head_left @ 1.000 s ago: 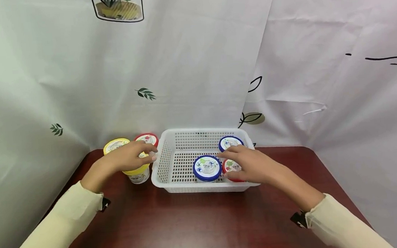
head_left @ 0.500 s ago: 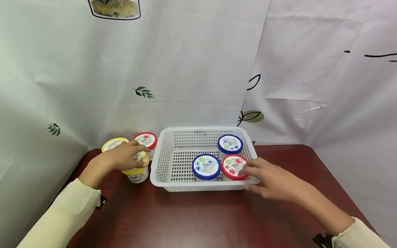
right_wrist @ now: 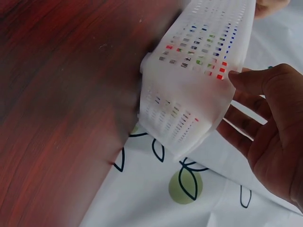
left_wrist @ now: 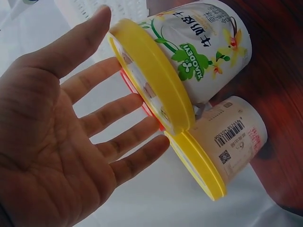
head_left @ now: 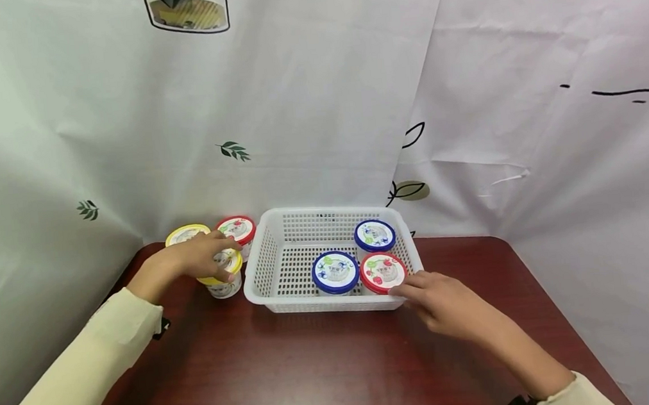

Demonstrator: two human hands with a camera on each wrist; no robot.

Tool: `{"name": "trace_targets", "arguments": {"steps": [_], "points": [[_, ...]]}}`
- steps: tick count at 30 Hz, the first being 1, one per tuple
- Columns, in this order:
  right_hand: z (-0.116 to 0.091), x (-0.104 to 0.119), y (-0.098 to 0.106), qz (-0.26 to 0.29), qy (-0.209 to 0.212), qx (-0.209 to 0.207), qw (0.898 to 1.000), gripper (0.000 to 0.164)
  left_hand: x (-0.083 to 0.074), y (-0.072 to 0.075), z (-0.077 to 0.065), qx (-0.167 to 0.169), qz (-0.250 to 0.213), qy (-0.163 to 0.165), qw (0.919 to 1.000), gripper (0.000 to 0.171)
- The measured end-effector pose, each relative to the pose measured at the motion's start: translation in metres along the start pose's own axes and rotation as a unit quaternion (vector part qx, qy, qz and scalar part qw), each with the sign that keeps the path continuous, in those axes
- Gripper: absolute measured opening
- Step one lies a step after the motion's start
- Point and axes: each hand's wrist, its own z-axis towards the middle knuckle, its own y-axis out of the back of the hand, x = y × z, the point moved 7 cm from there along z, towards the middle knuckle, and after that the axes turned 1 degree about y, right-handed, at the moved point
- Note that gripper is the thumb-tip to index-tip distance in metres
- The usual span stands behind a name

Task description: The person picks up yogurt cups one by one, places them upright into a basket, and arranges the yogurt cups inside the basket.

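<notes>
In the head view, my left hand (head_left: pixel 193 258) hovers over the yellow-lidded tubs at the left. The left wrist view shows its fingers spread loosely, fingertips close to the lid of the nearer yellow-lidded tub (left_wrist: pixel 199 52); whether they touch it I cannot tell. A second yellow-lidded tub (left_wrist: pixel 232 137) stands beside that one. My right hand (head_left: pixel 455 303) pinches the rim of the white plastic basket (right_wrist: pixel 184 85) at its front right corner, thumb outside, fingers over the edge. Inside the basket are a red-lidded tub (head_left: pixel 383 272) and two blue-lidded tubs, one in front (head_left: pixel 335 272), one behind (head_left: pixel 375 235).
Another red-lidded tub (head_left: pixel 236 228) stands between the yellow-lidded tubs and the basket's left side. Everything rests on a dark red wooden table (head_left: pixel 315 364). A white printed cloth (head_left: pixel 304 101) hangs behind the table and along its sides.
My right hand has drawn back from above the tubs to the basket's front right corner and taken its rim. My left hand has shifted slightly left, away from the basket.
</notes>
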Motion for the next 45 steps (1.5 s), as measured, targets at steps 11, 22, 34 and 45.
{"name": "trace_targets", "arguments": {"steps": [11,22,34,45], "points": [[0.006,0.001,-0.001,0.024,-0.008,0.009,1.000,0.030,0.007,-0.005,0.004,-0.001,0.003,0.002,1.0000,0.072],[0.011,0.002,0.002,0.044,-0.008,0.030,0.999,0.039,0.009,-0.005,0.005,-0.004,-0.017,0.003,0.9998,0.074],[0.020,0.005,0.001,0.036,-0.033,0.060,0.997,0.036,0.008,-0.001,0.004,-0.007,-0.034,-0.005,0.9994,0.073],[0.024,0.008,0.002,0.040,-0.021,0.062,0.997,0.036,0.006,0.007,0.001,-0.010,-0.015,-0.024,0.9995,0.065]]}}
